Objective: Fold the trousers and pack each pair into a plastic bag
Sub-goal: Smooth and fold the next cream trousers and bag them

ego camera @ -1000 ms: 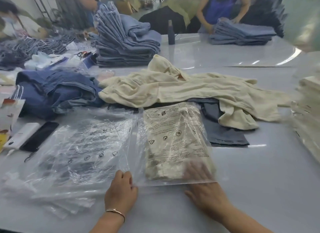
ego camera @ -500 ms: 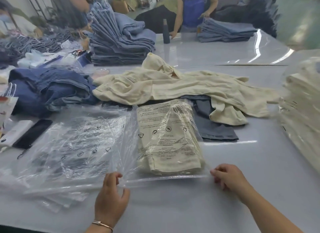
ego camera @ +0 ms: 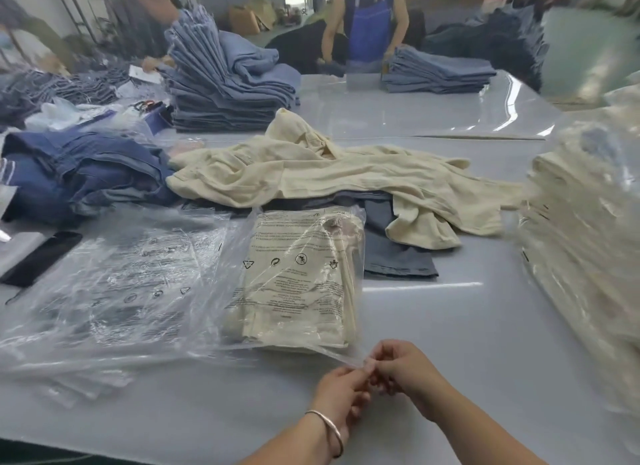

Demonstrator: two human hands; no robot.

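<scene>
Pinching: your left hand point(ego camera: 341, 386) and right hand point(ego camera: 403, 369) meet fingertip to fingertip at the near right corner of the plastic bag point(ego camera: 298, 281), both nipping the thin film there.
Left hand: fingers curled onto the bag's edge, a thin bangle point(ego camera: 329, 426) on the wrist.
Right hand: fingers bent, thumb and forefinger closed on the same strip of film, touching your left fingers.
Packed pair: cream folded trousers point(ego camera: 294, 312) lie flat inside the bag, printed warning text and symbols facing up, on the counter point(ego camera: 450, 343) just beyond your hands.
Bag mouth: the near edge is lifted slightly off the counter where you hold it; whether it is sealed you cannot tell.
Spare bags: a loose heap of empty bags point(ego camera: 114, 291) lies to the left, its edge under or against the packed one.
Loose trousers: a cream pair point(ego camera: 346, 177) is spread unfolded behind the bag, lying over a grey-blue pair point(ego camera: 398, 257) that shows at the bag's right.
Right edge: a blurred stack of bagged cream trousers point(ego camera: 581, 257) stands near your right arm.
Left side: dark blue jeans point(ego camera: 79, 174) in a crumpled pile, and a black phone point(ego camera: 41, 257) beside the empty bags.
Far counter: two stacks of folded light blue jeans point(ego camera: 225, 84), the second point(ego camera: 440, 71) in front of a person in a blue apron point(ego camera: 369, 25).
</scene>
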